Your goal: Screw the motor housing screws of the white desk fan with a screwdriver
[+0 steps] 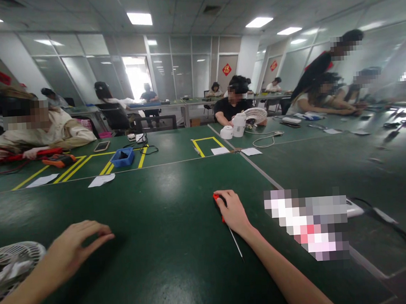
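Note:
On the green tabletop [151, 210], my right hand [233, 210] is closed over the red and black handle of a screwdriver [237, 246]. The metal shaft points back toward me, with its tip on or just above the table. My left hand [73, 246] hovers at the left, fingers slightly bent and apart, with nothing in it. Beside that wrist, at the left edge, lies a white fan grille [26, 247], partly covered by my forearm and cut off by the frame.
A blurred-out item [307, 223] lies right of my right forearm, near a black cable [400, 234]. Farther back are a blue bin [122, 158], yellow tape outlines, paper sheets [101, 180] and a phone [102, 146]. Across the table a person handles a white fan [255, 115]. Others sit around.

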Demonstrator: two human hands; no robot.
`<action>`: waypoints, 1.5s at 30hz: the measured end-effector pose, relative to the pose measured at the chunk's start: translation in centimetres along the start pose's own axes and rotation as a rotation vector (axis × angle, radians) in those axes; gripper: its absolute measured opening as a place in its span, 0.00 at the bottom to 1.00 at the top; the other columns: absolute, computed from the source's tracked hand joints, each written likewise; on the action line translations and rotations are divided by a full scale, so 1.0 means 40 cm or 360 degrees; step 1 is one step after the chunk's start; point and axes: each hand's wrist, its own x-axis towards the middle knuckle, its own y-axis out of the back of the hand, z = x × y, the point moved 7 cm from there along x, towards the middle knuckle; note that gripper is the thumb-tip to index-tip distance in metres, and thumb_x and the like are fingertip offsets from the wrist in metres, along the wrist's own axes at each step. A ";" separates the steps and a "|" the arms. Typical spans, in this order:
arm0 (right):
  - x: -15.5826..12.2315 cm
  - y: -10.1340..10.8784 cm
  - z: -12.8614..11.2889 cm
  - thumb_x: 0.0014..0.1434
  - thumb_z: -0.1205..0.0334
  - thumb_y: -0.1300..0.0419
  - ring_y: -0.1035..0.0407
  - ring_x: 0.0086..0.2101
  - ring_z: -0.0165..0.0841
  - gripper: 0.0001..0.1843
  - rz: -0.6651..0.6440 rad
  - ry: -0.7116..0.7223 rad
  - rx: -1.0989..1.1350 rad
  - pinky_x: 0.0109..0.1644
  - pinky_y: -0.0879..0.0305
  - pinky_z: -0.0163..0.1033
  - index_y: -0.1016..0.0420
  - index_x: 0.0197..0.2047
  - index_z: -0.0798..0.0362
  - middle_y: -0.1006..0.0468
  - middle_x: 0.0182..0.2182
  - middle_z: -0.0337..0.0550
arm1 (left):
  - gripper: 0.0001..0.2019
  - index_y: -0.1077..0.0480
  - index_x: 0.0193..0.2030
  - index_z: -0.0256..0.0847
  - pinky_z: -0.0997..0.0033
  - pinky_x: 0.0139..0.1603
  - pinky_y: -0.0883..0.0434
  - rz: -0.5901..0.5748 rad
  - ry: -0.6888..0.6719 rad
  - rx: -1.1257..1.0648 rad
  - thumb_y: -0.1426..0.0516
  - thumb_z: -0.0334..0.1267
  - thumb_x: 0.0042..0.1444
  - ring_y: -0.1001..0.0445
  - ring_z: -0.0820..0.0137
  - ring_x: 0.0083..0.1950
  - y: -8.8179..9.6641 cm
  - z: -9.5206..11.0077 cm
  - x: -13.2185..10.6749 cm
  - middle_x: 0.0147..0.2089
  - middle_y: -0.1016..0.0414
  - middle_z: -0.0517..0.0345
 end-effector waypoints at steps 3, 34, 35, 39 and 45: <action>-0.002 0.003 -0.005 0.70 0.62 0.49 0.31 0.54 0.43 0.17 -0.0001 0.0014 -0.0014 0.60 0.35 0.50 0.22 0.54 0.50 0.25 0.53 0.52 | 0.20 0.22 0.37 0.50 0.62 0.49 0.27 -0.0110 -0.0012 -0.0226 0.44 0.62 0.60 0.23 0.63 0.44 -0.113 0.108 0.079 0.41 0.20 0.60; -0.021 0.007 -0.025 0.66 0.66 0.46 0.33 0.53 0.47 0.14 0.0135 0.0207 -0.0151 0.58 0.32 0.54 0.22 0.51 0.51 0.28 0.50 0.53 | 0.13 0.22 0.48 0.45 0.54 0.57 0.32 -0.0024 -0.0269 -0.0403 0.46 0.30 0.64 0.26 0.61 0.55 -0.390 0.554 0.264 0.50 0.19 0.53; -0.022 0.009 -0.027 0.66 0.66 0.46 0.33 0.53 0.47 0.14 0.0137 0.0214 -0.0159 0.58 0.32 0.55 0.22 0.51 0.51 0.28 0.50 0.54 | 0.13 0.22 0.49 0.45 0.54 0.57 0.31 -0.0031 -0.0297 -0.0405 0.45 0.31 0.64 0.26 0.61 0.55 -0.387 0.554 0.260 0.52 0.19 0.53; -0.025 0.015 -0.038 0.66 0.67 0.46 0.33 0.54 0.48 0.15 0.0122 0.0243 -0.0187 0.59 0.32 0.55 0.21 0.51 0.52 0.28 0.51 0.55 | 0.13 0.24 0.54 0.48 0.54 0.60 0.31 -0.0003 -0.0378 -0.0387 0.45 0.35 0.66 0.28 0.61 0.60 -0.363 0.526 0.239 0.59 0.24 0.53; -0.044 0.018 -0.081 0.64 0.67 0.41 0.36 0.60 0.49 0.16 0.0016 0.0339 -0.0233 0.62 0.34 0.58 0.21 0.53 0.52 0.29 0.57 0.58 | 0.13 0.24 0.52 0.48 0.47 0.62 0.31 0.0417 -0.0223 -0.0038 0.46 0.43 0.66 0.29 0.56 0.62 -0.209 0.287 0.177 0.60 0.25 0.51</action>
